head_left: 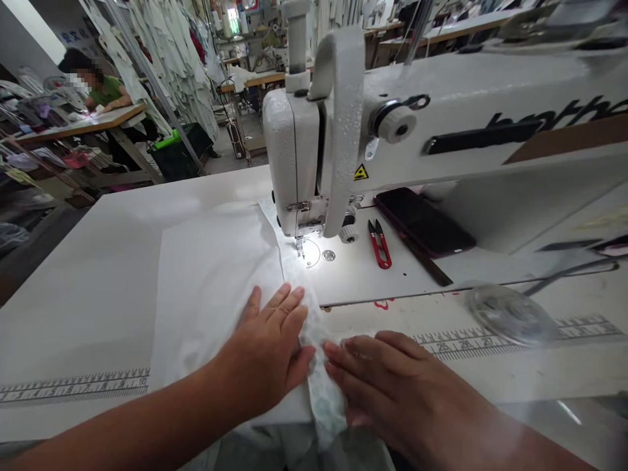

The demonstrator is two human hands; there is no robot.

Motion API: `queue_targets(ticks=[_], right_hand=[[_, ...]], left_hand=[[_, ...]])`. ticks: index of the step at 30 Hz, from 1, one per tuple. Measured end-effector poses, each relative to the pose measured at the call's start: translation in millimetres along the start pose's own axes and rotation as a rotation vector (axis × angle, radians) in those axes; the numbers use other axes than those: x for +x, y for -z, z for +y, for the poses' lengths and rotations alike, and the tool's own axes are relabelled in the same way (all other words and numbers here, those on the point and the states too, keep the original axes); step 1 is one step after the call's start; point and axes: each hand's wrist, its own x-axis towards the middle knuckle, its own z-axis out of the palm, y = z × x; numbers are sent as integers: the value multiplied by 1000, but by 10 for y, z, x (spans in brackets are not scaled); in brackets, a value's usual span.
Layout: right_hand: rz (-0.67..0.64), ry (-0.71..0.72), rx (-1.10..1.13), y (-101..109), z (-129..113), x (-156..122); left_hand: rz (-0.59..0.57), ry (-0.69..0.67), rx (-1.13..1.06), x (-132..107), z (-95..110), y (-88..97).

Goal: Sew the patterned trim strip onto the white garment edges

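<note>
My left hand (265,347) and right hand (387,386) lie open at the bottom centre of the frame, neither clenched nor pinching. The left hand's fingers (279,307) are spread flat on a smooth white fabric panel (210,288), while the right hand's fingers (356,356) press flat against a narrow white strip of cloth with a pale green print (318,366). That strip runs up from between my hands and passes under the steel presser foot (299,243) of a white industrial sewing machine (294,150), so the cloth sits right at the needle area, on the left side of the lit plate.

From where I'm working, the flat hands look right. I'd keep the pressure light and even on both sides of the strip, with the fingertips well clear of the foot. Dragging the cloth or bunching it between my hands could pucker the layers.

Red-handled thread snips (379,245) and a dark smartphone (422,221) lie just right of the foot on the white sewing table (122,216). Well off at the upper left, a co-worker in a green shirt (105,91) leans over a separate wooden-topped table (83,127).
</note>
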Motion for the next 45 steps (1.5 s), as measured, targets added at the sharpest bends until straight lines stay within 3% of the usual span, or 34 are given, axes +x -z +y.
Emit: queue_targets(ticks=[16,22,26,31,33,37,45], right_hand=[[-53,-29,-8,-68,482,523],[-41,-81,10,-92,528,630],[-19,-145,-1,-91,380,558],[80,-328,121,-112,-66,288],[118,-374,151,-173,-256,202],[237,-504,185,-318,-509,227],[159,-403,319,-333,-718,506]], left_hand=[[-67,43,-35,511,-692,-27],[-44,4,-40,596,-841,-14],[-26,-67,-28,548,-895,10],[75,-205,-32,425,-809,73],[132,-184,-34,357,-696,106],[181,-19,-48,278,-485,148],[191,-111,263,542,-559,129]])
